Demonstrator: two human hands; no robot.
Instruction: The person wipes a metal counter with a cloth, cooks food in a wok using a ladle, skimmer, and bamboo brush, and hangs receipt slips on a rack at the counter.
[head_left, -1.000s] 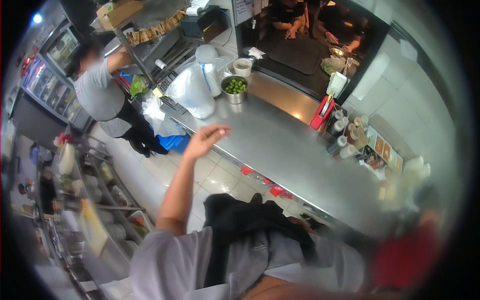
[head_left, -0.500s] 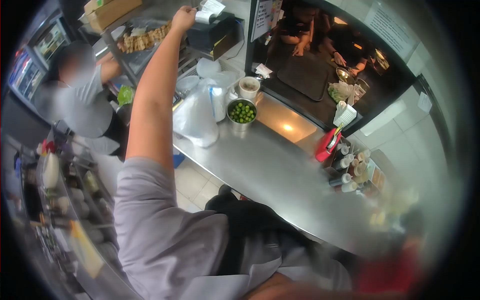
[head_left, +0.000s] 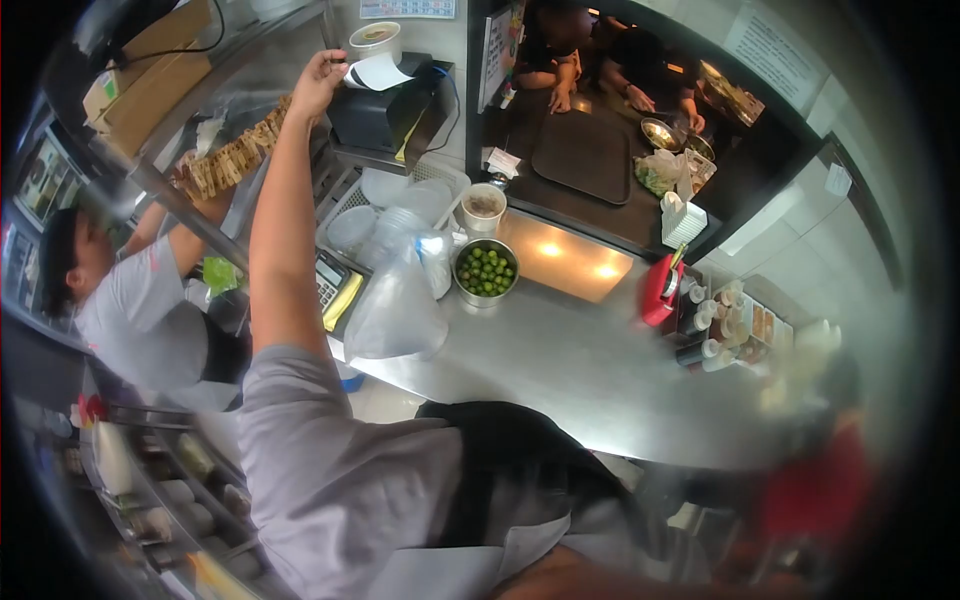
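Observation:
My left hand (head_left: 320, 82) reaches up at the end of a stretched arm, with its fingertips closed on the edge of a white receipt slip (head_left: 382, 72). The slip curves over the top of a black receipt printer (head_left: 372, 118), which stands on a small shelf. Just behind the slip is a round tub (head_left: 375, 42). My right hand is out of view.
Below lies a steel counter (head_left: 520, 365) with a pot of green limes (head_left: 486, 272), a plastic bag (head_left: 395, 315), a cup (head_left: 484, 205) and a red dispenser (head_left: 660, 290). A co-worker (head_left: 150, 300) stands left by stacked sandwiches (head_left: 235, 160). People work beyond the hatch.
My view has shifted, so the printer and counter appear lower and further left. My left hand is nearer the printer top, and the slip lies flatter. The tub behind it now shows.

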